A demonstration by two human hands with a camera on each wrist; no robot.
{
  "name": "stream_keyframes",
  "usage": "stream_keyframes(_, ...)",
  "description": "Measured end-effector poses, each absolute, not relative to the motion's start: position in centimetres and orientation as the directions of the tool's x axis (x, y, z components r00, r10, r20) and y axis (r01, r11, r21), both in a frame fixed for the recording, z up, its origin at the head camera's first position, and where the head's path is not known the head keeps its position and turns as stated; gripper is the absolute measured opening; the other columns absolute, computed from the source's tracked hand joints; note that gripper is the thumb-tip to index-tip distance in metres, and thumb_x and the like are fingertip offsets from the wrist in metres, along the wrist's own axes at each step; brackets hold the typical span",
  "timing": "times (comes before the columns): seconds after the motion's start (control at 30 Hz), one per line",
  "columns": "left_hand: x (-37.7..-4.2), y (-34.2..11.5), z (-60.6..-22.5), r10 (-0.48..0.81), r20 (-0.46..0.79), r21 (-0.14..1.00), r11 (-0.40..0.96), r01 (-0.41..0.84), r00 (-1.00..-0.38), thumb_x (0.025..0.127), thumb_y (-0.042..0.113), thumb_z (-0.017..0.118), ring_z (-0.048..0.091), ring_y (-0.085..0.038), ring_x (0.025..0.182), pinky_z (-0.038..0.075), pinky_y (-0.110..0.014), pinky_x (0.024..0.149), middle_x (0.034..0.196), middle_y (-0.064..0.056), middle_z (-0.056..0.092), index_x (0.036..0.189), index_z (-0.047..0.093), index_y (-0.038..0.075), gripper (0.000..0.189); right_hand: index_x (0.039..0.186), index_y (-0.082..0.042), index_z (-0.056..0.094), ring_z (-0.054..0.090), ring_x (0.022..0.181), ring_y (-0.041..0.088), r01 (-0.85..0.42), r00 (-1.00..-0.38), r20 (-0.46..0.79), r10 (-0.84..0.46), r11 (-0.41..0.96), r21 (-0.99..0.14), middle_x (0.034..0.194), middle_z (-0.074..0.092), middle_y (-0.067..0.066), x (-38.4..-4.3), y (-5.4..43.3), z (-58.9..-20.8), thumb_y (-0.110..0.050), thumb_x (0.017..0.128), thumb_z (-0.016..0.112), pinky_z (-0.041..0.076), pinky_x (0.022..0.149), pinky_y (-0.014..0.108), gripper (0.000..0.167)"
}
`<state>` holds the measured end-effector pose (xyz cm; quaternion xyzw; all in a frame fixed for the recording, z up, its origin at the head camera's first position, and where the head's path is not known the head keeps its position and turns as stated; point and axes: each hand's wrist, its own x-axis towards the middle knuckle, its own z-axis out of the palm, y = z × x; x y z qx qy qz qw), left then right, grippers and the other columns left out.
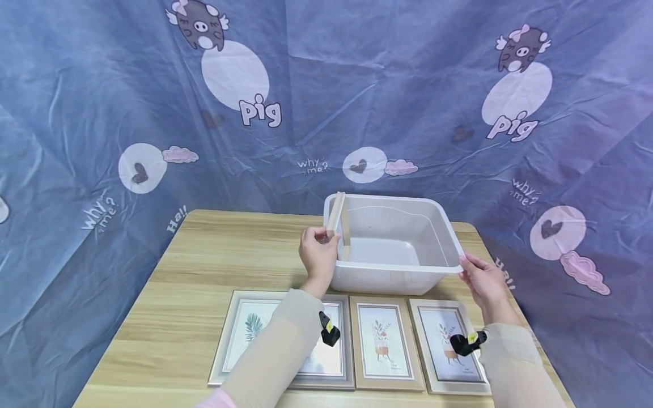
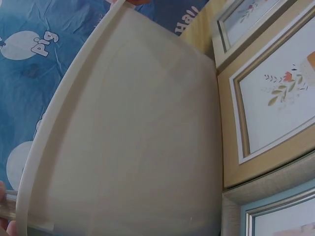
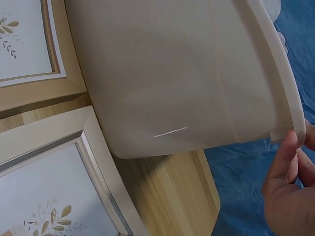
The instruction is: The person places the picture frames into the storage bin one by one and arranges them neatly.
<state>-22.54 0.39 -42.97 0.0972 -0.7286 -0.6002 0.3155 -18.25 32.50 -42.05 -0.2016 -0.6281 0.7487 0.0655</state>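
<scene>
A white plastic bin [image 1: 382, 279] stands at the back of the table. Inside it, along the left wall, a light wooden picture frame [image 1: 335, 214] stands on edge, its top above the rim. My left hand [image 1: 318, 252] grips that frame at its near upper corner; the left wrist view shows only fingertips [image 2: 2, 225] and a bit of the frame past the rim. At the bin's front right corner, my right hand [image 1: 482, 280] pinches the rim between thumb and fingers. The right wrist view shows this pinch [image 3: 290, 162] from the side.
In front of the bin lie a wide silver frame [image 1: 223, 345] partly under my left forearm, a tan frame [image 1: 359, 340] and a pale frame [image 1: 424, 345], all face up. Wood-grain table [image 1: 189, 272] extends to the left. A blue patterned cloth [image 1: 326, 85] hangs behind.
</scene>
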Motion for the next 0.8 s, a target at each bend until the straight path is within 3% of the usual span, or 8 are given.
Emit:
stream_keyframes(0.17,-22.6,0.6,-43.5,-0.520,0.336,0.939,0.255,0.232,-0.785,0.066,0.002,0.084,0.061,-0.022,0.079,0.056,-0.028,0.070,0.087,-0.008,0.060,0.088,0.065,0.001,0.030,0.073,-0.028,0.069,0.052,0.066,0.004,0.145,-0.909,-0.207,0.362,-0.191,-0.971,0.079,0.060,-0.010,-18.3,32.5,-42.2,-0.005,0.092,0.060,0.049,0.060,0.012,0.031)
stream_keyframes(0.53,-22.0,1.1,-44.2,-0.539,0.355,0.933,0.261,0.249,-0.764,0.065,0.001,0.084,0.060,-0.023,0.078,0.053,-0.036,0.072,0.087,-0.008,0.059,0.088,0.064,0.001,0.031,0.073,-0.028,0.069,0.052,0.066,0.004,0.146,-0.898,-0.217,0.383,-0.206,-0.968,0.080,0.060,-0.010,-18.4,32.6,-42.2,-0.005,0.091,0.061,0.050,0.059,0.011,0.030)
stream_keyframes(0.8,-21.2,1.8,-45.2,-0.568,0.391,0.915,0.324,0.240,-0.724,0.061,0.002,0.087,0.054,-0.024,0.080,0.043,-0.039,0.082,0.082,-0.005,0.060,0.084,0.063,0.004,0.033,0.073,-0.028,0.070,0.053,0.067,0.003,0.154,-0.898,-0.228,0.375,-0.218,-0.964,0.080,0.061,-0.011,-18.4,32.9,-42.2,-0.004,0.091,0.061,0.049,0.059,0.012,0.031)
